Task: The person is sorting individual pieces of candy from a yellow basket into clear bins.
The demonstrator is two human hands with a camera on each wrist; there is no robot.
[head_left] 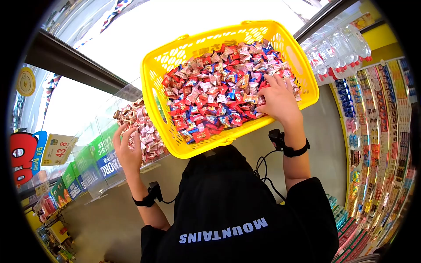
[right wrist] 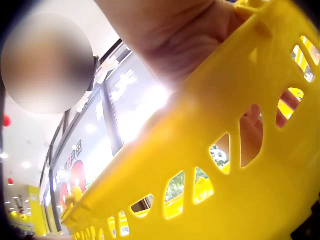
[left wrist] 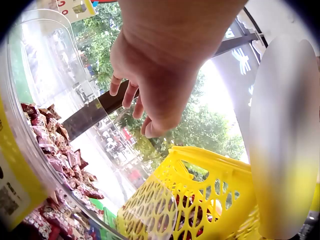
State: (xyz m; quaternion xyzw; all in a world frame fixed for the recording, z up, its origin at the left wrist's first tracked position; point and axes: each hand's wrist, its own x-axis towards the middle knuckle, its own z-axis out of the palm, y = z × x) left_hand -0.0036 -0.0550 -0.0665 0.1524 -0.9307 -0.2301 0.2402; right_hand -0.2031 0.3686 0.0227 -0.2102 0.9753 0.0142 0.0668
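Observation:
A yellow plastic shopping basket (head_left: 309, 65) is filled with small wrapped candies (head_left: 219, 94) in red, blue and pink. My right hand (head_left: 280, 96) reaches over its near right rim, with fingers spread on the candies at the right side. In the right wrist view the basket wall (right wrist: 200, 150) hides most of this hand; parts of its fingers (right wrist: 251, 135) show through the slots. Left of the basket, my left hand (head_left: 128, 151) is raised by a clear bin (head_left: 98, 131) of pink and brown wrapped candies (head_left: 147, 136). Its fingers are apart and loosely bent, with nothing seen in them.
Green and blue beer cartons (head_left: 107, 151) line the left, with a price sign (head_left: 58, 149) beyond. Bottles with red caps (head_left: 344, 48) stand at the upper right. Packed store shelves (head_left: 377, 131) run down the right side. A cable (head_left: 263, 171) hangs by the right wrist.

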